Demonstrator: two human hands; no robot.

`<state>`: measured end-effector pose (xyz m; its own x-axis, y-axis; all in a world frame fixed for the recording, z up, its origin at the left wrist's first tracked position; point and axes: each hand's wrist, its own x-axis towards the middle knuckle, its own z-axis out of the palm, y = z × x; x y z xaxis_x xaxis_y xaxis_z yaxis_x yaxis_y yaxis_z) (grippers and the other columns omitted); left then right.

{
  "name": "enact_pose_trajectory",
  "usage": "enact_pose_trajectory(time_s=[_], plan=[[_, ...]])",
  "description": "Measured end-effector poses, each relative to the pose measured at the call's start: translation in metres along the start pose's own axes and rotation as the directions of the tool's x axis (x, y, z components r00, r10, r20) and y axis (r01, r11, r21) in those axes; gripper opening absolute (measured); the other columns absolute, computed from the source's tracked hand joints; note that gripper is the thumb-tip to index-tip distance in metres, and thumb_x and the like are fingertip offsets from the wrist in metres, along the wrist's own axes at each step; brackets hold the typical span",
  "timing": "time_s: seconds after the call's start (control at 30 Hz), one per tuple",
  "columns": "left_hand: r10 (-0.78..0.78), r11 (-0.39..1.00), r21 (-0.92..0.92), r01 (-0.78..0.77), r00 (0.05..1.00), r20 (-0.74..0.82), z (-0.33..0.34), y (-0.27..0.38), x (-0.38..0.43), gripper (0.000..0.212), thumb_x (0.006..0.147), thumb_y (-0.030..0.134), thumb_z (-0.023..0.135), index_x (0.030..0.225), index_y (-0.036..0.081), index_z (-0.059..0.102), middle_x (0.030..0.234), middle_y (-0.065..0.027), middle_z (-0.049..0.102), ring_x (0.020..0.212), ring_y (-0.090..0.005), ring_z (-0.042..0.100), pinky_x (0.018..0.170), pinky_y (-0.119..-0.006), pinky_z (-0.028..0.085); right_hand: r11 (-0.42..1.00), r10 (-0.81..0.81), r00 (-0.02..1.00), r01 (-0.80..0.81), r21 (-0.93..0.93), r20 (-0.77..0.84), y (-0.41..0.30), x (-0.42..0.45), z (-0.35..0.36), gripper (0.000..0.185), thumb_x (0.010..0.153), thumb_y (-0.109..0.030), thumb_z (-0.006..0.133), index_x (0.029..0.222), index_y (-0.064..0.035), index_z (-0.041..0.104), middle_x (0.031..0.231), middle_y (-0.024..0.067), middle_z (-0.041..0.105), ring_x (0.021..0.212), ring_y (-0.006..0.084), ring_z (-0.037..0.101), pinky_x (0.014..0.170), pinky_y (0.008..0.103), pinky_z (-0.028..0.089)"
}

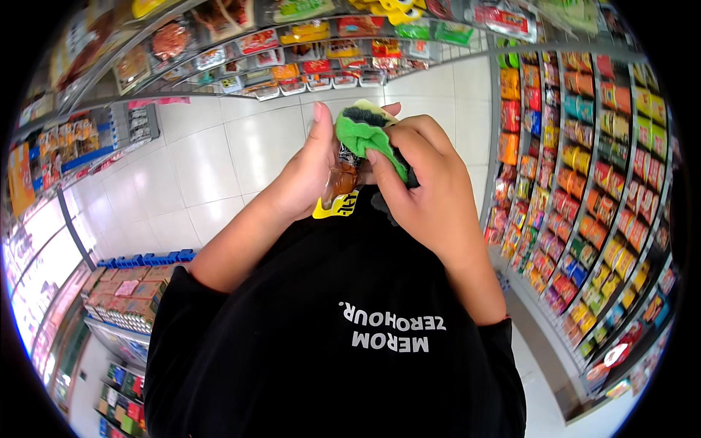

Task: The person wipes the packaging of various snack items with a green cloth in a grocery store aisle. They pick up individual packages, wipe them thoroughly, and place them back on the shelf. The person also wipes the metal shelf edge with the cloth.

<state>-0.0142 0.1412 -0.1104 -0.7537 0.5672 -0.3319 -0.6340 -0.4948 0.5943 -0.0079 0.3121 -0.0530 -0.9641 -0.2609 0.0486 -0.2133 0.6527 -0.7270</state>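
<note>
Both hands are raised in front of my chest, close together. My left hand holds a clear plastic food package with brown contents and a yellow end that bears dark writing. In my right hand is a green cloth with dark grey parts, pinched between thumb and fingers. The cloth lies over the upper part of the package and touches it. Some fingertips of both hands are hidden behind the package and cloth.
A shelf rack with packaged foods curves across the top. Tall shelves of colourful packets stand at the right. Stacked cartons are at the lower left. Pale floor tiles show between the racks.
</note>
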Motion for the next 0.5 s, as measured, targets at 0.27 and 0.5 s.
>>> enact_pose_trajectory(time_s=[0.27, 0.5], plan=[[-0.235, 0.919, 0.344, 0.193, 0.968, 0.084, -0.005, -0.020, 0.011, 0.095, 0.102, 0.074, 0.004, 0.159, 0.006, 0.035, 0.144, -0.0161, 0.055, 0.135, -0.0258, 0.054, 0.113, -0.039, 0.045, 0.970, 0.051, 0.994, -0.071, -0.232, -0.092, -0.005, -0.021, 0.024, 0.018, 0.089, -0.017, 0.071, 0.090, -0.0045, 0.057, 0.087, 0.0128, 0.061, 0.068, 0.0321, 0.065, 0.056, 0.0400, 0.053], [-0.236, 0.926, 0.268, 0.265, 0.962, -0.137, 0.028, -0.032, 0.005, 0.085, 0.104, 0.074, 0.014, 0.139, 0.008, 0.053, 0.104, -0.0054, 0.063, 0.086, -0.0127, 0.059, 0.075, -0.029, 0.050, 0.969, 0.054, 0.980, -0.098, -0.228, -0.191, 0.030, -0.025, -0.004, 0.016, 0.091, -0.019, 0.068, 0.092, -0.0049, 0.059, 0.084, 0.0109, 0.061, 0.068, 0.0304, 0.066, 0.058, 0.0413, 0.054]])
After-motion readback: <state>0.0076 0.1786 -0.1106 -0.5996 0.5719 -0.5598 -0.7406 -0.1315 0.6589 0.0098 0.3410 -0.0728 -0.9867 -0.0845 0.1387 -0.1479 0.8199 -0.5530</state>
